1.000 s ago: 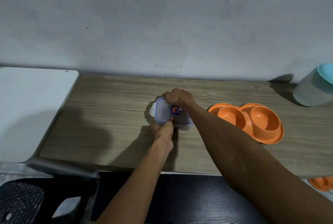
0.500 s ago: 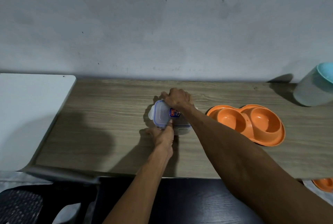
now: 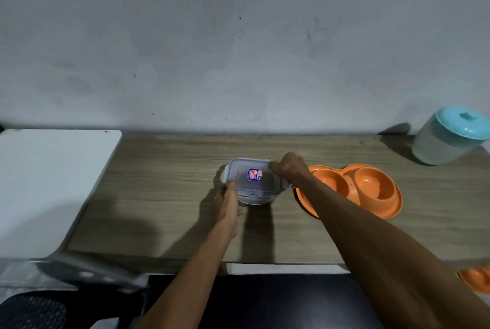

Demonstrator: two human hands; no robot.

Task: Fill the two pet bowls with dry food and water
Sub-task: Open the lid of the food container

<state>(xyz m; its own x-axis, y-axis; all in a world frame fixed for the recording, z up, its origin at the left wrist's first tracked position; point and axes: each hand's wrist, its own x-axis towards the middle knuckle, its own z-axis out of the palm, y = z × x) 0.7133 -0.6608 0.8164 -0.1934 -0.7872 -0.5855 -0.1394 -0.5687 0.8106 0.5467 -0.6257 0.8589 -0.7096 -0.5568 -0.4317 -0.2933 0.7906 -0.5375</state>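
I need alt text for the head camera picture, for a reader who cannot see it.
Two bare hands, left hand and right hand, grip a lidded clear food container on a wooden table. An empty orange double pet bowl sits to its right.

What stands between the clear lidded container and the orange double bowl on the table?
Only the person's right hand, gripping the right end of the container, crosses that gap. No other object stands between it and the orange double bowl.

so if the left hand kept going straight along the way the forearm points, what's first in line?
Left hand is already against the clear lidded container at its near-left corner, so the container comes first. Past it lies bare wooden table, then the wall.
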